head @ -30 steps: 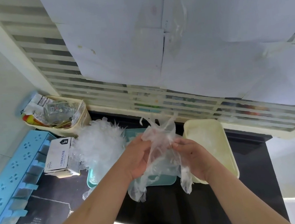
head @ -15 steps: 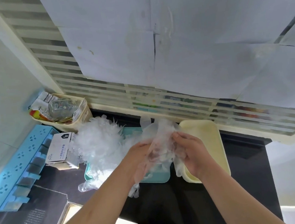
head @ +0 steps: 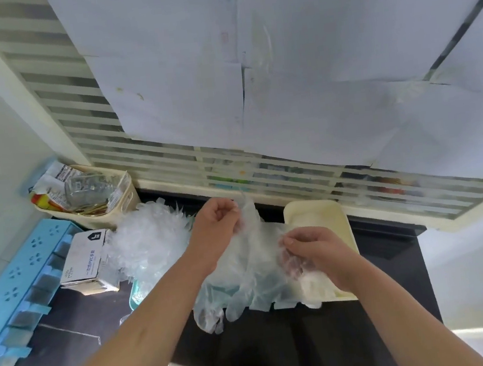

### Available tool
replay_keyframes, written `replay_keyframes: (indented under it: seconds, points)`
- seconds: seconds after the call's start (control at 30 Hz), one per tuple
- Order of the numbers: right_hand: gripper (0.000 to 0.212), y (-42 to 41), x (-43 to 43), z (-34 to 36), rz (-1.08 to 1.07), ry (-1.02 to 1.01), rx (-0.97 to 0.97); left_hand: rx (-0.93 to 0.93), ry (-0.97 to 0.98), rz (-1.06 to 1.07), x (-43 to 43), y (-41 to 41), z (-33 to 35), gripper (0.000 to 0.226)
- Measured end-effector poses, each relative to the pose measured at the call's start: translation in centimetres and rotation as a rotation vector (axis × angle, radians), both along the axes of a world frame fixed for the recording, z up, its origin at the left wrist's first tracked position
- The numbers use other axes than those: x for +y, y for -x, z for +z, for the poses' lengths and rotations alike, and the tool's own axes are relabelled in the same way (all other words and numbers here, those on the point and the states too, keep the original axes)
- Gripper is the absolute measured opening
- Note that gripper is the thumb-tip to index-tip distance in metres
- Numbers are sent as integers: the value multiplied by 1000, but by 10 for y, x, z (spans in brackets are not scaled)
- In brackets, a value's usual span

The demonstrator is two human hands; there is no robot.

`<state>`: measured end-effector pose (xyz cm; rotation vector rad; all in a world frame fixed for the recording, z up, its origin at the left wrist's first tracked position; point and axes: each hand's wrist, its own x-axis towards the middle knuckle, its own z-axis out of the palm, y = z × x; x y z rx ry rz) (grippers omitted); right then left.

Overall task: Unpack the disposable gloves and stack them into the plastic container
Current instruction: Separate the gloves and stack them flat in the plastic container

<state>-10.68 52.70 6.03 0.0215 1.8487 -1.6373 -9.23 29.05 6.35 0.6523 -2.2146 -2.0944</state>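
Note:
A bunch of clear disposable gloves hangs stretched between my hands over the dark counter. My left hand pinches the bunch's upper edge, raised toward the window. My right hand grips the right side of the bunch, over the cream plastic container. The glove fingers dangle down past the container's front edge. A loose heap of more clear gloves lies on a teal tray to the left. The opened white glove box stands left of the heap.
A cream bin with packets and a glass jar sits at the back left. A light blue perforated rack runs along the left edge. Slatted window and taped paper sheets rise behind the counter.
My hands have drawn apart, spreading the glove bunch wider. The left hand rose toward the window; the right hand shifted right over the cream container.

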Motion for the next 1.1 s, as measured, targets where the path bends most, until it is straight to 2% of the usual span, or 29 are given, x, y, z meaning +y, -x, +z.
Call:
replay_keyframes:
  seconds: [0.1, 0.23, 0.37, 0.43, 0.5, 0.57, 0.7, 0.8, 0.87, 0.93, 0.97, 1.0, 1.03, 1.1]
  points:
    - [19, 5, 14, 20, 170, 11, -1, -57, 42, -218, 15, 9, 2, 9]
    - [20, 2, 37, 28, 237, 11, -44, -119, -16, -414, 45, 21, 8, 6]
    - [32, -2, 67, 29, 258, 59, -85, -150, -240, -608, 75, 33, 17, 8]
    - [32, -2, 85, 28, 254, 95, -114, -160, -268, -712, 89, 43, 16, 6]
    - [29, 1, 103, 26, 246, 136, -159, -165, -130, -777, 105, 55, 10, 4]
    - [25, 5, 122, 25, 250, 135, -169, -174, 51, -810, 127, 68, -5, 14]
    - [21, 13, 139, 16, 159, 26, -73, -151, 416, -834, 155, 94, -42, 23]
    - [21, 19, 142, 7, 30, -38, -40, -189, 514, -726, 169, 108, -63, 5]
    - [20, 25, 141, -1, -47, -81, -39, -184, 633, -670, 177, 113, -79, 13]
    - [19, 34, 136, -8, -109, -114, -47, -204, 761, -640, 177, 118, -90, 8]
    - [18, 39, 133, -11, -132, -134, -50, -142, 841, -653, 173, 121, -91, 6]
    - [17, 45, 129, -15, -149, -159, -48, -99, 859, -683, 170, 125, -91, 20]
    - [16, 51, 125, -18, -152, -182, -47, -35, 881, -655, 164, 126, -89, 29]
    - [16, 65, 113, -26, -149, -229, -41, 47, 840, -511, 146, 125, -78, 27]
